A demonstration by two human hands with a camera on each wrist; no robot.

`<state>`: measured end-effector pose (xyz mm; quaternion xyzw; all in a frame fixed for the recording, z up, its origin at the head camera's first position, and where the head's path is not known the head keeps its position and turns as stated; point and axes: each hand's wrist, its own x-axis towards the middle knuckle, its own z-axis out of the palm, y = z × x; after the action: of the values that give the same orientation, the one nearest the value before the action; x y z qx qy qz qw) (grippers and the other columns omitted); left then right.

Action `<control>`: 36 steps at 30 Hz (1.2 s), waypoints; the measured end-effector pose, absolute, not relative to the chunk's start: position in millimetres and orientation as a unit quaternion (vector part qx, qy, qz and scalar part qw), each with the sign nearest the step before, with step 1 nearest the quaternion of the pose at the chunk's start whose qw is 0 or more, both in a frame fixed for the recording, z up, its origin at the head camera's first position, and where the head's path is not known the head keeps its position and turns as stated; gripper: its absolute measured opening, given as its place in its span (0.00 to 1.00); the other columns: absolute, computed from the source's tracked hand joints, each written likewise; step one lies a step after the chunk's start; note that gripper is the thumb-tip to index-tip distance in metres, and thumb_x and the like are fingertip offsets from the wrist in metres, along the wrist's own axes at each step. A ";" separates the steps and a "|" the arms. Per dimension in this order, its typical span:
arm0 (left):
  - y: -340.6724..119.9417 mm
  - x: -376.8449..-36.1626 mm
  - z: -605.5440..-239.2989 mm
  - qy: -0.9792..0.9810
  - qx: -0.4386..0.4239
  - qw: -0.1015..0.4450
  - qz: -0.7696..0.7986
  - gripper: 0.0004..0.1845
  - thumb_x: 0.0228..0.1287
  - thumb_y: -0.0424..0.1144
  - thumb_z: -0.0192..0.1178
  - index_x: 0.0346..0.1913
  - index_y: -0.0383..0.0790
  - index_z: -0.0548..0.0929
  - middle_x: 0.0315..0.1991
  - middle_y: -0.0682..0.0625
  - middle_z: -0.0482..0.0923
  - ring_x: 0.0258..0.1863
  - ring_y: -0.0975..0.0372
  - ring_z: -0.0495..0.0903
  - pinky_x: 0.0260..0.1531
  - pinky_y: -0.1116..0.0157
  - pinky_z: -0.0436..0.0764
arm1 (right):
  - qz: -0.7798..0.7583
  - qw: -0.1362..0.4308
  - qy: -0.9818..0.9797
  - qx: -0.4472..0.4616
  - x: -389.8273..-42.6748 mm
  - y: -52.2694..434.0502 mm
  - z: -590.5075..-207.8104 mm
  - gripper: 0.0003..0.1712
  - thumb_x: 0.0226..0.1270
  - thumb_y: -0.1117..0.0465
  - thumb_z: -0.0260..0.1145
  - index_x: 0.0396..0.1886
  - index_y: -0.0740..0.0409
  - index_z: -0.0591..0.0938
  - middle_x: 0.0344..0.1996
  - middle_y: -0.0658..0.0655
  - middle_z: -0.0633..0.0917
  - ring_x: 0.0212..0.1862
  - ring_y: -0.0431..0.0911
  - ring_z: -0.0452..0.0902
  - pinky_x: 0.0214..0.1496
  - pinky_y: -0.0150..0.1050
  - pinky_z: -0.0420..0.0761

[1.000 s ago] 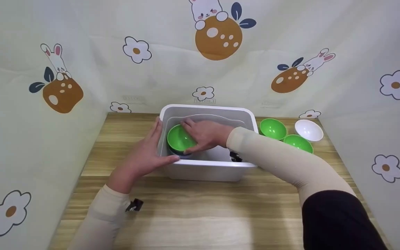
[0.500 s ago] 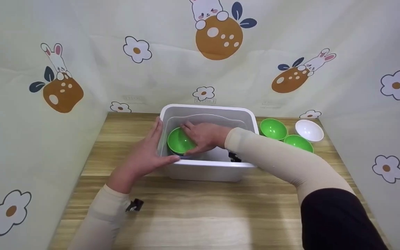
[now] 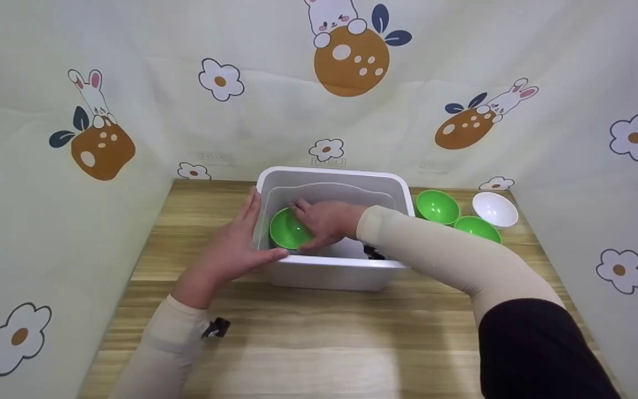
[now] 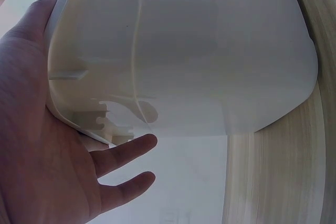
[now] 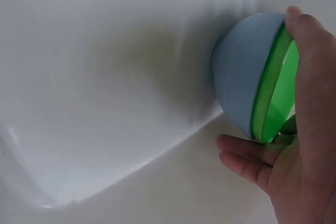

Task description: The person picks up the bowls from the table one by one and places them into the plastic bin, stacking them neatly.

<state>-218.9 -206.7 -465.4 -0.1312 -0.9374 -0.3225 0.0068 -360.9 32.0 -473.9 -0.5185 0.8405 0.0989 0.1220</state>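
Hands work together at a white rectangular plastic tub that stands in the middle of the wooden counter. From the head view, the left hand lies flat against the tub's left outer wall with straight fingers and the thumb along the near rim; it seems placed so to keep the light tub from sliding while the other hand works inside. The right hand reaches over the rim into the tub, and its grip is closed around the rim of a green plastic bowl with a grey-blue outside, which sits low in the left part of the tub, near the wall that the left hand supports. To the right of the tub, on the counter, stand two more green bowls and one white bowl, close together. From the left wrist view, the left hand is open, palm against the tub's outer wall, fingers extended and holding nothing. From the right wrist view, the right hand has the thumb over the top of the bowl's edge and fingers below it, so the bowl is pinched at the rim and tilted; its grey-blue side is touching or nearly touching the tub's inner wall, I cannot tell which.
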 end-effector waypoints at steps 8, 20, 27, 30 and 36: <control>-206.0 -218.1 -464.6 -0.937 -0.127 0.003 -0.325 0.73 0.60 0.74 0.75 0.92 0.47 0.39 0.92 0.50 0.32 0.80 0.33 0.66 0.69 0.33 0.76 | 0.095 0.107 0.847 -0.512 -360.9 31.2 -476.4 0.68 0.71 0.24 0.67 0.89 0.67 0.55 0.75 0.67 0.68 0.56 0.56 0.85 0.67 0.47 0.85; -205.6 -217.5 -464.2 -0.938 -0.124 -0.002 -0.325 0.73 0.60 0.74 0.75 0.93 0.49 0.39 0.92 0.50 0.32 0.80 0.32 0.64 0.69 0.31 0.75 | 0.084 0.115 0.851 -0.505 -361.6 29.7 -473.2 0.69 0.68 0.25 0.71 0.89 0.67 0.56 0.73 0.66 0.69 0.57 0.56 0.84 0.67 0.47 0.85; -204.0 -217.7 -463.0 -0.931 -0.129 -0.002 -0.342 0.73 0.60 0.70 0.77 0.93 0.47 0.39 0.92 0.50 0.32 0.79 0.33 0.67 0.72 0.34 0.74 | 0.062 0.121 0.857 -0.498 -360.3 31.1 -463.5 0.67 0.66 0.26 0.75 0.86 0.67 0.62 0.66 0.63 0.73 0.55 0.55 0.85 0.66 0.47 0.84; -204.3 -217.4 -462.8 -0.930 -0.129 -0.001 -0.343 0.72 0.60 0.70 0.77 0.93 0.47 0.40 0.92 0.50 0.32 0.80 0.33 0.66 0.72 0.34 0.74 | 0.047 0.116 0.857 -0.500 -361.9 33.1 -456.0 0.63 0.66 0.26 0.75 0.83 0.66 0.66 0.64 0.62 0.73 0.55 0.55 0.83 0.66 0.48 0.84; -205.5 -218.1 -463.4 -0.936 -0.122 -0.003 -0.330 0.74 0.58 0.77 0.74 0.93 0.49 0.39 0.92 0.50 0.33 0.79 0.32 0.67 0.68 0.31 0.76 | 0.006 0.114 0.857 -0.502 -363.7 45.5 -426.7 0.52 0.73 0.29 0.71 0.77 0.65 0.74 0.60 0.63 0.76 0.55 0.56 0.83 0.65 0.52 0.84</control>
<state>-218.1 -205.5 -463.4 -0.1222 -0.9362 -0.3296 -0.0029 -363.7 45.5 -426.7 -0.5018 0.8575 0.0062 0.1136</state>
